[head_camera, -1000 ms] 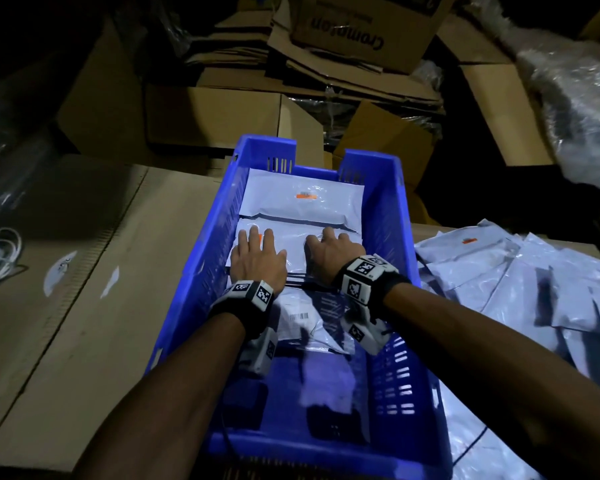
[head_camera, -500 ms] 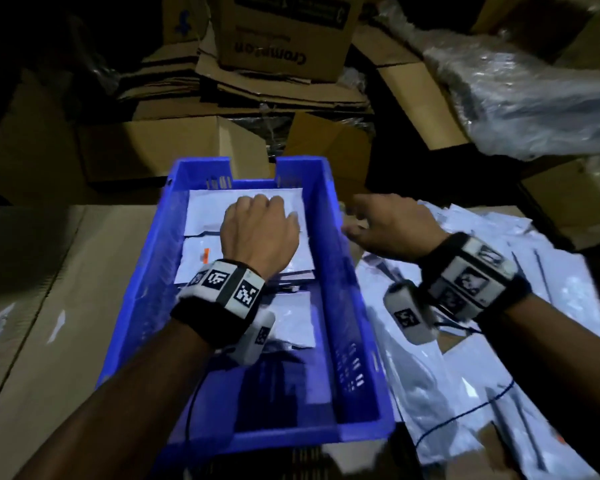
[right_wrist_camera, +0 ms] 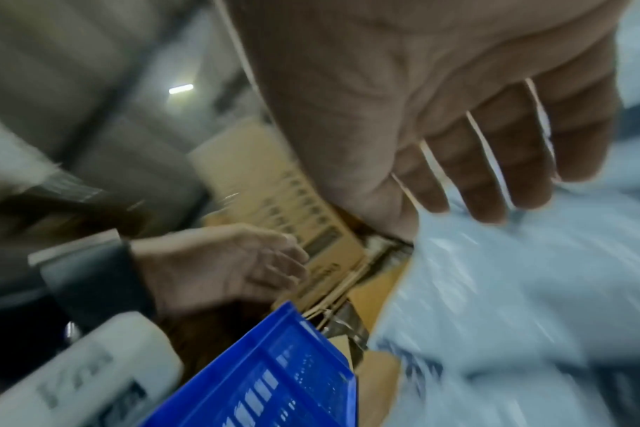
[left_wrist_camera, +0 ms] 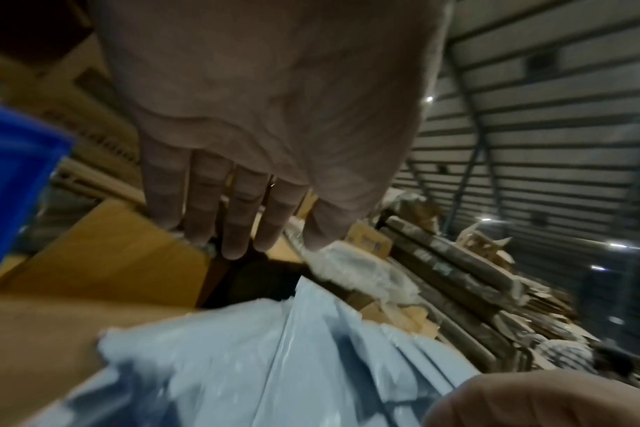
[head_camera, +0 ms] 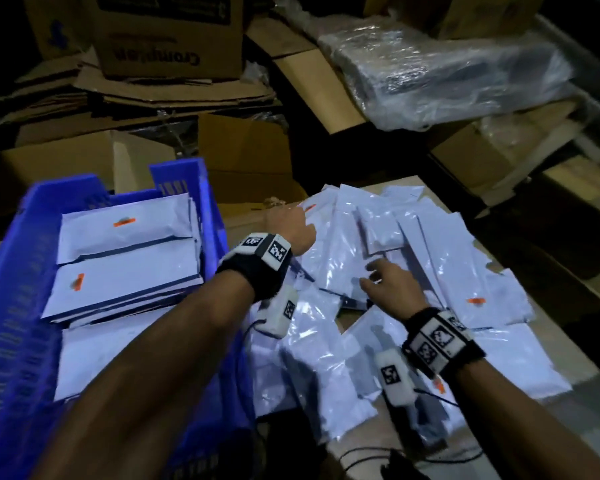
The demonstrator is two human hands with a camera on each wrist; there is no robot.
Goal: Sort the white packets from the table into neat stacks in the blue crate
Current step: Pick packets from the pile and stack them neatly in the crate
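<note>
The blue crate stands at the left and holds two neat stacks of white packets, the nearer stack overlapping flat ones below. A loose heap of white packets covers the table to its right. My left hand reaches over the heap's far left edge, fingers straight and holding nothing. My right hand hovers over the heap's middle, its fingers loosely spread just above a packet. Whether either hand touches the plastic is unclear through the blur.
Cardboard boxes and flattened cardboard pile up behind the crate. A plastic-wrapped bundle lies at the back right. A brown box stands just beyond the table edge. Black cables run along the near table edge.
Both hands were pressing on the packets in the crate. The right hand left first, then the left, and both now hang over the loose heap to the right. The view has swung right.
</note>
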